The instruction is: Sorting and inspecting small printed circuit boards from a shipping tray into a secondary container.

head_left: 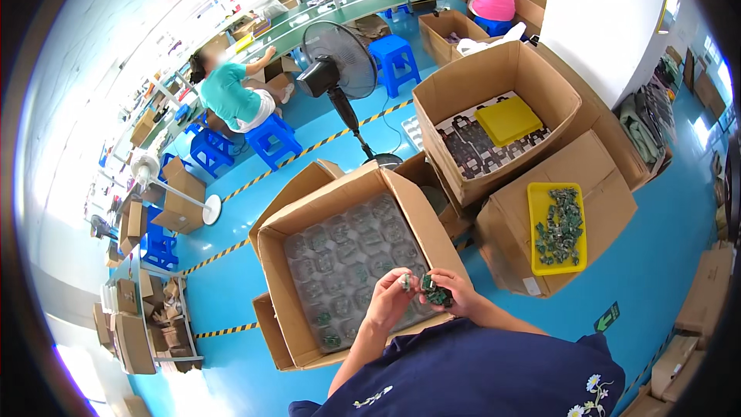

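Holding a small green part [405, 281] pinched in the fingertips, the left hand [392, 297] is hovering over the near cardboard box [279, 251], while the right hand [454, 289] is curling closed around a little cluster of the same green parts [434, 293]. Both hands are working just above the clear pocketed tray [347, 262] lying in that box.

Judging by the tray, the filling is only starting: about two parts are sitting in pockets near its front edge, and the rest of the pockets are looking bare. A heap too many to count is waiting in the yellow bin [557, 228] on a closed box to the right. One more open box [494, 100] behind is holding dark trays and a yellow lid [508, 120]. Three boxes are clustering here.
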The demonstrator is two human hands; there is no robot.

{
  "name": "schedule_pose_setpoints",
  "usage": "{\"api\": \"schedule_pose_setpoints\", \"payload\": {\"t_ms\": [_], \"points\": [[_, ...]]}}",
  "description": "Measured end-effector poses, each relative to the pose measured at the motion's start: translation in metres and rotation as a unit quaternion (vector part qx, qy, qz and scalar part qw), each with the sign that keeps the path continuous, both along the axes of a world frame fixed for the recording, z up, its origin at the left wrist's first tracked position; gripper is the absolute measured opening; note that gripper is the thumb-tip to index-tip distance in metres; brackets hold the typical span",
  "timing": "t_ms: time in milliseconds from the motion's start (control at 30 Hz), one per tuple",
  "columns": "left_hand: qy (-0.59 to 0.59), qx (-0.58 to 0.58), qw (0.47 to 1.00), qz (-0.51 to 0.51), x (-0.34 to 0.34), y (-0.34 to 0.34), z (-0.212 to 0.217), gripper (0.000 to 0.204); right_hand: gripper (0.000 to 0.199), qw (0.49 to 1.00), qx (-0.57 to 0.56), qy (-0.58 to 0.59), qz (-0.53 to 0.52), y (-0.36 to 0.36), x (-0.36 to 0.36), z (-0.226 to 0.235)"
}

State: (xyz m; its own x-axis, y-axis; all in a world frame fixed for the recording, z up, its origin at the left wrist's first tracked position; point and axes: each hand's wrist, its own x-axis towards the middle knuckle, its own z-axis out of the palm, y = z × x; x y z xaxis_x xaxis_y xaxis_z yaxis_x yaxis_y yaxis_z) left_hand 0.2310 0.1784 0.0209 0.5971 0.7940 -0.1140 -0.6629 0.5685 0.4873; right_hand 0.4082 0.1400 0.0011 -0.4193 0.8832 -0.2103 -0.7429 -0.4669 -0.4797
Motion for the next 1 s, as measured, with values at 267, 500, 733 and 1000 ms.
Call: {"api": "schedule_pose_setpoints", "payload": {"t_ms": [267,500,733,1000], "points": [[0.377,0.242,0.885,0.125,0.054,-0.008,-0.007,0.016,0.024,0.996,-0.023,0.087,-0.010,-0.009,0.041,-0.011],[0.528,0.433,0.721,0.118,0.083,-0.023,0.000,0.032,0.018,0.991,-0.091,0.070,-0.075,-0.036,0.101,-0.014],[0.479,0.233,0.802,0.271,0.066,-0.013,-0.011,0.017,0.022,0.823,-0.206,-0.343,-0.403,-0.061,0.285,-0.093],[0.664,0.117,0.645,0.360,-0.109,-0.018,-0.030,0.020,0.038,0.790,-0.292,-0.392,-0.370,-0.034,0.366,-0.155]]}}
